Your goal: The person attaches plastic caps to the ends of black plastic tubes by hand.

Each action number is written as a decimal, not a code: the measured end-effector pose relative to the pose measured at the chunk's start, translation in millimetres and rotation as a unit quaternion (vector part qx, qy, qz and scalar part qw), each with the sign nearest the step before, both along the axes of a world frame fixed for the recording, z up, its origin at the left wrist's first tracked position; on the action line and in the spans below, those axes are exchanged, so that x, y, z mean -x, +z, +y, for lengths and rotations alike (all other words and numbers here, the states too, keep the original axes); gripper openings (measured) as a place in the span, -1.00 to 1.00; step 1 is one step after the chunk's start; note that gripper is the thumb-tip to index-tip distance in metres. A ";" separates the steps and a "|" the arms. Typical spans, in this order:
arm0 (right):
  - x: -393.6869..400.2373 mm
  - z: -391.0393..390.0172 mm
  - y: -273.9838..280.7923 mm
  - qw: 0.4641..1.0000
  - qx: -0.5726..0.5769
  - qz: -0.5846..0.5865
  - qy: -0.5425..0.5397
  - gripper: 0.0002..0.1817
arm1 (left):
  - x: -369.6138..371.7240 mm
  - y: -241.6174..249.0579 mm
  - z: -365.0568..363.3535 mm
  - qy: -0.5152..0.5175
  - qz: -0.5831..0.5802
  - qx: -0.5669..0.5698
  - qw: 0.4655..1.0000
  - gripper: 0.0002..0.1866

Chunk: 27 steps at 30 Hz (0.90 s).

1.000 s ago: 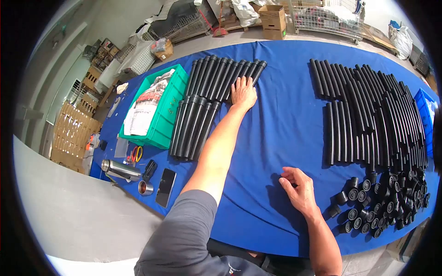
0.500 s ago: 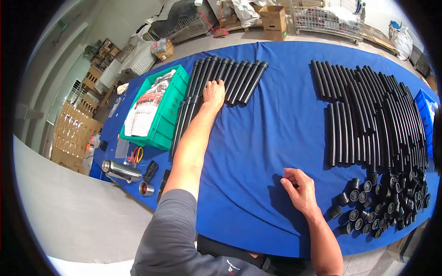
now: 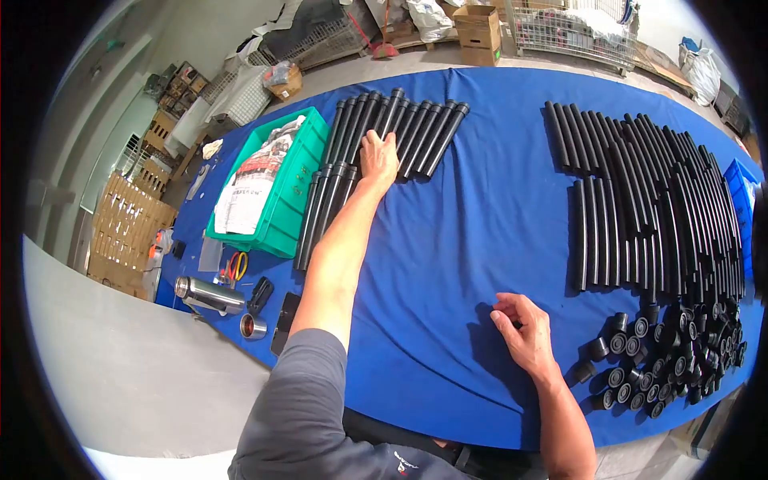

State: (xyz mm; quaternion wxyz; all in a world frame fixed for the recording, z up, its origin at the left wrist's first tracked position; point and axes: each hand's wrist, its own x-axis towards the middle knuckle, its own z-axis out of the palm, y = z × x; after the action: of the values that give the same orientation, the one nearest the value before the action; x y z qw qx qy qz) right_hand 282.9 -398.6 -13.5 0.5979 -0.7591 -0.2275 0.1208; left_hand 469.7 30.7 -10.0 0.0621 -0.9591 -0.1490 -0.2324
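My left hand is closed around the lower part of a capped black tube in the row at the upper left. That tube sticks up a little past its neighbours. Similar capped tubes lie slanted to its right, and a second, nearer row of capped tubes lies under and beside my left forearm. My right hand hovers low over the blue cloth at the front, its fingers loosely curled and the thumb apart from the forefinger. Nearest to it is a scattered pile of black caps on its right.
Many plain black tubes lie in rows on the right, beside a blue bin. A green crate stands at the left. Near the left edge are a steel flask, a metal cup, scissors and a phone.
My left hand has shifted slightly right, and the tube in it now stands out further beyond the row. The right hand has barely moved.
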 end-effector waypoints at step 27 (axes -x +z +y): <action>0.8 0.6 -3.3 1.000 -0.007 -0.004 -0.007 -0.70 | -2.8 7.2 2.4 0.071 0.076 -0.009 0.995 -0.77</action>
State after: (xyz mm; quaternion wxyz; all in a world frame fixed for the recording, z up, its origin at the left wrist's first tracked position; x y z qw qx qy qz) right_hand 282.1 -397.9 -16.8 0.6032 -0.7569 -0.2252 0.1124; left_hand 472.6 33.1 -2.8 0.0978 -0.9603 -0.2100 -0.1553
